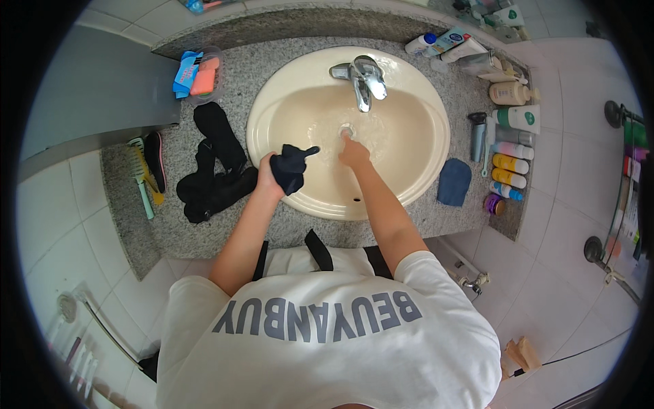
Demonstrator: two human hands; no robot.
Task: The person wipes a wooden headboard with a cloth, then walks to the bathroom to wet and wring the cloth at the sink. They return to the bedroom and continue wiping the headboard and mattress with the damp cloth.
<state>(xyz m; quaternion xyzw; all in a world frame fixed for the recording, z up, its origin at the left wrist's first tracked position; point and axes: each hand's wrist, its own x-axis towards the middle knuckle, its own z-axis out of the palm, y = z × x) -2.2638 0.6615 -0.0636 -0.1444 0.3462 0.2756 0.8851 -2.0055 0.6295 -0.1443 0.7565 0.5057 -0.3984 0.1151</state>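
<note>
My left hand (268, 176) grips a bunched dark cloth (288, 169), possibly a sock, over the left side of the cream washbasin (429, 168). One narrow end of the cloth sticks out to the right. Inside the bowl, my right hand (354, 152) reaches down with a finger at the drain stopper (347, 131). It holds nothing that I can see. Above the drain is a chrome faucet (364, 79). Shallow water seems to lie in the bowl. Several black socks (219, 138) are heaped on the granite countertop (301, 230), left of the basin.
A folded blue cloth (454, 182) lies right of the basin. Bottles and tubes (511, 163) line the counter's right edge. At the back left, a plastic container (217, 87) holds soap bars (203, 82). A green comb (140, 179) and a dark brush (155, 162) rest at the far left.
</note>
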